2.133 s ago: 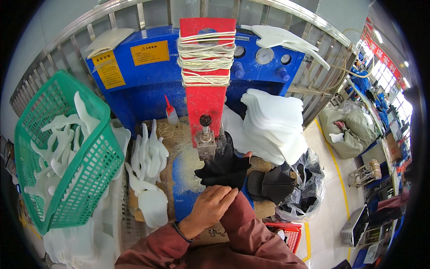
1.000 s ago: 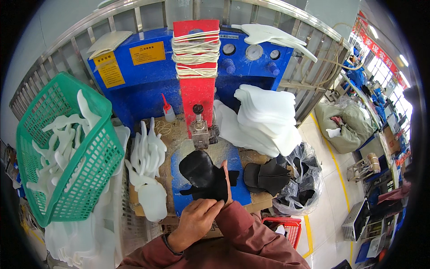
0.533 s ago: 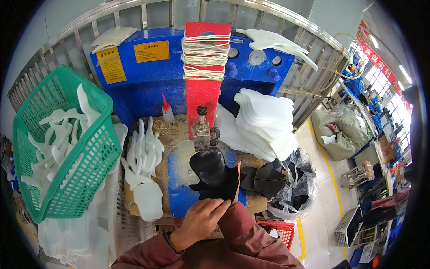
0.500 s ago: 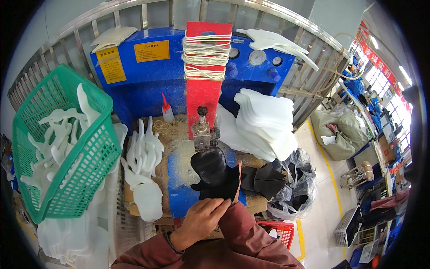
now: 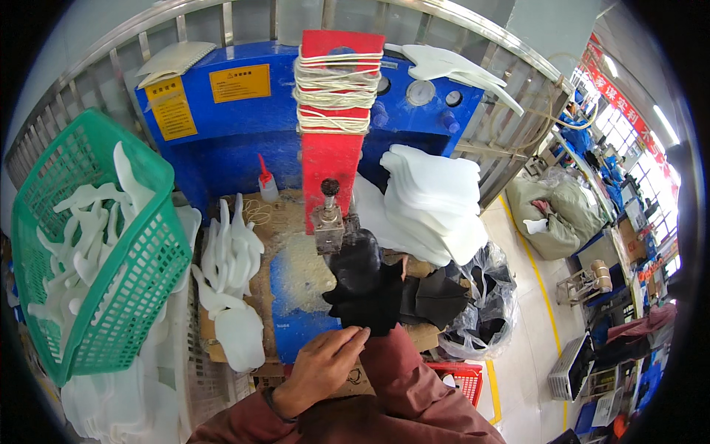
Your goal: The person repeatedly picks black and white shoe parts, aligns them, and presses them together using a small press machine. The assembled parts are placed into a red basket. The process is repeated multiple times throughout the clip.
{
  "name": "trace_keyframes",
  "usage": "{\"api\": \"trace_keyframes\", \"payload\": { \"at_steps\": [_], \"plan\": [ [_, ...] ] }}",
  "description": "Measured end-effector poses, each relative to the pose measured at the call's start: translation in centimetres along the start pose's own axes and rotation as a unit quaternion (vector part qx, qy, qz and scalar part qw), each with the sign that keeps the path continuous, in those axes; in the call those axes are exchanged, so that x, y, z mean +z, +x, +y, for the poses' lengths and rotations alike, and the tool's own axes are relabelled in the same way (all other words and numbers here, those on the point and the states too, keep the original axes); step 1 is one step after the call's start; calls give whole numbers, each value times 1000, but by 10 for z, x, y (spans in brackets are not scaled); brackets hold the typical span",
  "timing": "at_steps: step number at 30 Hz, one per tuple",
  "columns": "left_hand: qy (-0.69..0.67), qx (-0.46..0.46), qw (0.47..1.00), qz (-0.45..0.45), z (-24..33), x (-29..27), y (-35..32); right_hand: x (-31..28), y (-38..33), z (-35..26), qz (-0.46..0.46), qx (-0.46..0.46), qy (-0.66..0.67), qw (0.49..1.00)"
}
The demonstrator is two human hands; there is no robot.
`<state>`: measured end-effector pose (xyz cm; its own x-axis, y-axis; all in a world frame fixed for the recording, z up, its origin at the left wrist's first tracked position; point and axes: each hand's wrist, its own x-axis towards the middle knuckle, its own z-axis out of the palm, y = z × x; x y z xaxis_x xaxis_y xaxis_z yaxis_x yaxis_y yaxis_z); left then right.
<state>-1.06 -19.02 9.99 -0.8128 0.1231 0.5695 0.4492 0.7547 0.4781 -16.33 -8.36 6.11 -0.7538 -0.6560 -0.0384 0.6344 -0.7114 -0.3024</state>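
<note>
So the left hand point(image 5: 325, 364) is pinching the near edge of a floppy black piece point(image 5: 367, 297) between thumb and fingers. The right hand point(image 5: 404, 268) is mostly hiding under that piece, just a bit of finger poking out at its right edge, so from where I'm standing I can't tell how it's gripping. The black piece is sitting right by the machine's metal head point(image 5: 328, 231), over the right side of a dusty blue board point(image 5: 292, 333). More black pieces point(image 5: 438, 300) are lying just to the right, white sheets point(image 5: 433, 200) are stacking up farther back
</note>
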Motion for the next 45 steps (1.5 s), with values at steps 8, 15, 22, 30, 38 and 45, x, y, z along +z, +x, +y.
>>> {"api": "trace_keyframes", "payload": {
  "at_steps": [8, 15, 22, 30, 38, 45],
  "plan": [
    [32, -15, 999, -31, -9, -11, -25, -6, 23, 59, 4, 74, 9, 997],
    [6, -19, 999, -43, -11, -7, -30, -10, 1, 17, -38, 22, 30, 999],
    [12, -31, 998, -47, -8, -13, -37, 3, 15, 34, -56, 13, -39, 998],
    [9, -80, 996, -44, -8, -28, -45, 7, 41, 33, -39, 31, -1, 999],
    [-6, -116, 993, -21, -14, -30, -51, 8, 30, 1, -42, 42, -39, 997],
    [0, -205, 979, -2, -26, -50, -72, 15, 32, 38, 11, 36, 18, 999]
  ]
}}
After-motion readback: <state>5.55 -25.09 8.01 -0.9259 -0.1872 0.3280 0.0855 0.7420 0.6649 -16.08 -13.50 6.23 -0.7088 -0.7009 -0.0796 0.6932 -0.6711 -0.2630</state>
